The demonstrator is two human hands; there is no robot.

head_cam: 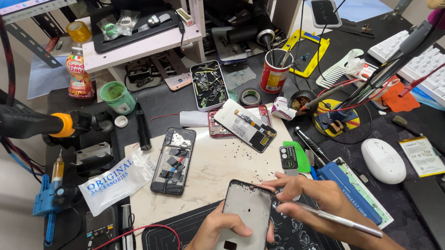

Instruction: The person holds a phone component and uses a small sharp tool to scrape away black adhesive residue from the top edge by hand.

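Left hand grips a grey phone screen panel from below, thumb wrapped over its face, fingers curled round the left edge; panel is tilted, top end pointing away from the person, held just above a black work mat at the near edge of the bench. Right hand is closed round a slim metal tool, pen-style grip, w/ fingertips pressed to the panel's upper right edge; tool shaft runs out to the right & down, away from the panel. Can't tell if the tool tip itself touches the panel, it's hidden by the fingers

Beyond the hands, a pale stone slab carries an opened phone body w/ its insides showing, lying flat, well apart from the held panel. Further back on the slab's far edge lies a white screen assembly w/ flex cables, resting over a red phone frame. A white plastic bag w/ blue print sits left of the opened phone. Just right of the hands: a blue flat case, then a white mouse. Red can holding tools stands at the back, near a tray of small parts. Red lead curves across the mat's left side
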